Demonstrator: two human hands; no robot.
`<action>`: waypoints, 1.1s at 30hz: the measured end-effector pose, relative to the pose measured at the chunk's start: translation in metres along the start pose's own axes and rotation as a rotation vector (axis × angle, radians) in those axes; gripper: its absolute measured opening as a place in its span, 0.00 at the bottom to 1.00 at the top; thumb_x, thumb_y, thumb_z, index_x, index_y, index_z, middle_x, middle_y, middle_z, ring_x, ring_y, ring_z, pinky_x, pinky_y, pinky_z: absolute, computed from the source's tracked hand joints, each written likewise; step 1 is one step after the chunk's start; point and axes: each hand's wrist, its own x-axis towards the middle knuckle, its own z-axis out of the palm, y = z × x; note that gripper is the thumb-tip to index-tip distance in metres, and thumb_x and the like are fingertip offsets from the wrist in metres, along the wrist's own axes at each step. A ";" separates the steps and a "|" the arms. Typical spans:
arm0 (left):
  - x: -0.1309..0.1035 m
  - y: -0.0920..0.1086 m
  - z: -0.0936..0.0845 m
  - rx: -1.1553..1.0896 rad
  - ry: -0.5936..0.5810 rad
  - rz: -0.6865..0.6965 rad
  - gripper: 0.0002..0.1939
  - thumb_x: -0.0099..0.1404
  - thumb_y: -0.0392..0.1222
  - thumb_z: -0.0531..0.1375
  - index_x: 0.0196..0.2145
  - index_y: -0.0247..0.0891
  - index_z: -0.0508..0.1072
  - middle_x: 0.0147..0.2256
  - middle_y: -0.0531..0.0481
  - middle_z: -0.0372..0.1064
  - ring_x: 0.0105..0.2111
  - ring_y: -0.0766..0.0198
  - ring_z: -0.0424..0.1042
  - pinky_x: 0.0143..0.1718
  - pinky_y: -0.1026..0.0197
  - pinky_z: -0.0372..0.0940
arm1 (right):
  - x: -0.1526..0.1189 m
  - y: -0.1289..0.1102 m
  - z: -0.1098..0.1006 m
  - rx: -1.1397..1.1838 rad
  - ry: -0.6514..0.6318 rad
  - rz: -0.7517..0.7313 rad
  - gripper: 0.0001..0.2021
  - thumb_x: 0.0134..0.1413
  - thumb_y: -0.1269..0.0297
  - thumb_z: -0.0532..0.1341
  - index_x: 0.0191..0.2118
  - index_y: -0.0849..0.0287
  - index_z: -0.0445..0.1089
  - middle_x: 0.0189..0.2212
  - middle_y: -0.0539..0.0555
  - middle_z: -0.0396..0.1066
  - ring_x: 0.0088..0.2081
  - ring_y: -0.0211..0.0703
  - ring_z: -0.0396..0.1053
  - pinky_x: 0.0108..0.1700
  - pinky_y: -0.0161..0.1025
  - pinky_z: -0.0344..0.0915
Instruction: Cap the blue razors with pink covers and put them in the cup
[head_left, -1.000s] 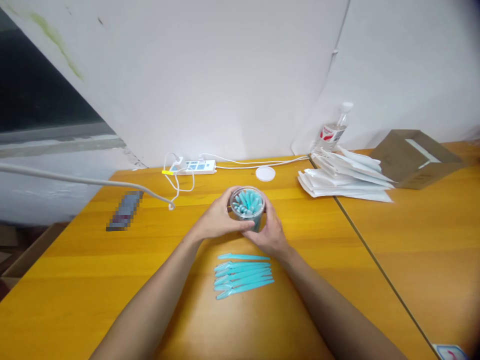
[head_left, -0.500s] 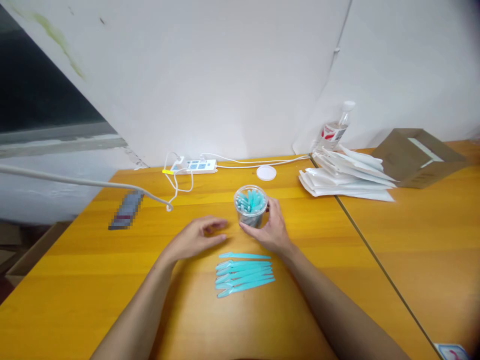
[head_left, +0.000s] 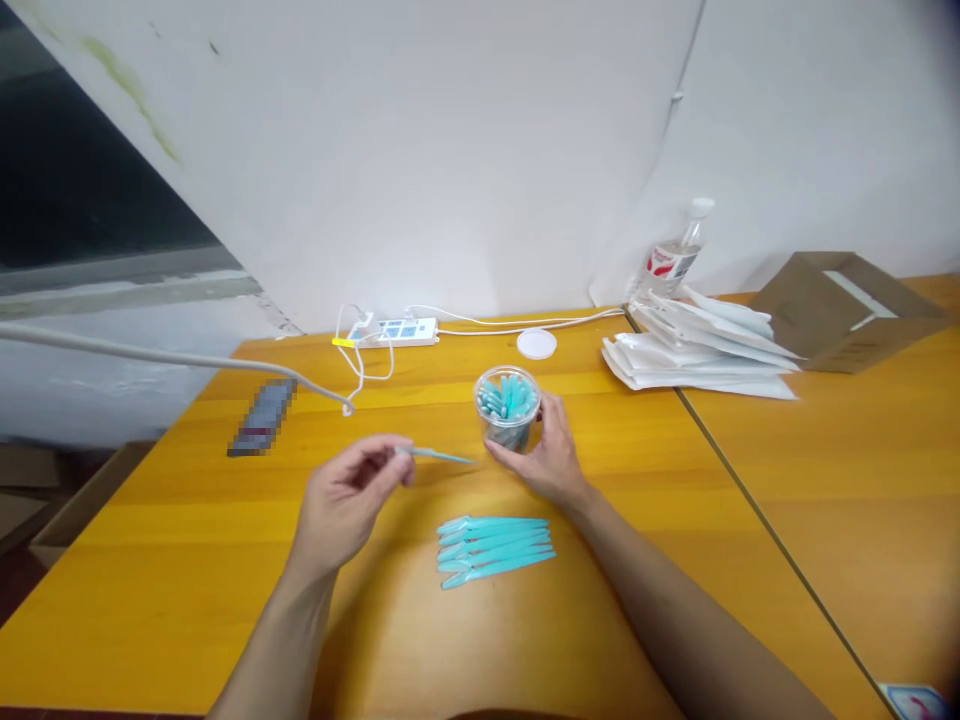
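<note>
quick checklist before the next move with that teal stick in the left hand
1. Left hand pinches one teal stick at its end: ok.
2. Right hand steadies the clear cup, which stands upright: ok.
3. Cup mouth uncovered, white lid lying apart behind it: ok.
4. Room in the cup for another stick: cannot tell, it looks crowded.
5. Row of teal sticks on the table lies apart from both hands: ok.
6. Which end of the held stick points at the cup: cannot tell.

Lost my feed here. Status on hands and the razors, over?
Left hand pinching one slim teal plastic razor. Right hand gripping clear round plastic jar of razors. Nothing between them.
</note>
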 end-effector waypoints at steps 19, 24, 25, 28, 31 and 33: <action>0.078 0.039 0.036 0.656 -0.091 0.349 0.17 0.71 0.48 0.58 0.53 0.42 0.77 0.36 0.48 0.70 0.36 0.62 0.71 0.40 0.60 0.64 | 0.000 0.003 0.003 0.010 -0.014 -0.023 0.39 0.46 0.53 0.73 0.61 0.56 0.58 0.53 0.62 0.66 0.55 0.57 0.67 0.55 0.56 0.69; 0.036 0.013 0.013 0.553 -0.411 0.066 0.12 0.69 0.48 0.59 0.36 0.42 0.80 0.31 0.51 0.74 0.31 0.63 0.71 0.35 0.63 0.63 | 0.001 0.002 0.003 0.005 -0.009 -0.030 0.38 0.46 0.52 0.73 0.61 0.57 0.59 0.53 0.62 0.66 0.55 0.56 0.67 0.56 0.55 0.69; 0.026 0.003 0.012 0.543 -0.523 0.008 0.11 0.68 0.48 0.60 0.37 0.43 0.81 0.32 0.51 0.75 0.32 0.62 0.72 0.35 0.63 0.63 | 0.001 0.002 0.002 0.005 -0.007 -0.032 0.38 0.47 0.52 0.73 0.61 0.57 0.58 0.53 0.62 0.66 0.55 0.56 0.66 0.56 0.55 0.69; -0.001 -0.020 0.014 0.590 -0.674 -0.094 0.09 0.65 0.46 0.62 0.40 0.45 0.81 0.37 0.51 0.77 0.34 0.61 0.73 0.35 0.63 0.63 | 0.000 0.001 0.002 0.008 -0.009 -0.033 0.38 0.47 0.53 0.73 0.61 0.56 0.58 0.53 0.62 0.65 0.55 0.56 0.66 0.56 0.55 0.69; -0.015 -0.033 0.018 0.585 -0.679 -0.156 0.08 0.67 0.45 0.61 0.38 0.45 0.81 0.36 0.51 0.76 0.33 0.63 0.72 0.34 0.63 0.61 | 0.000 0.002 0.002 0.008 -0.011 -0.032 0.38 0.47 0.54 0.73 0.61 0.57 0.59 0.53 0.62 0.65 0.55 0.56 0.66 0.56 0.55 0.69; -0.020 -0.037 0.018 0.525 -0.659 -0.173 0.09 0.68 0.45 0.59 0.36 0.43 0.79 0.35 0.52 0.75 0.33 0.63 0.72 0.34 0.64 0.62 | 0.000 0.002 0.003 0.003 -0.010 -0.030 0.37 0.46 0.54 0.73 0.60 0.57 0.59 0.53 0.62 0.65 0.54 0.56 0.67 0.55 0.55 0.69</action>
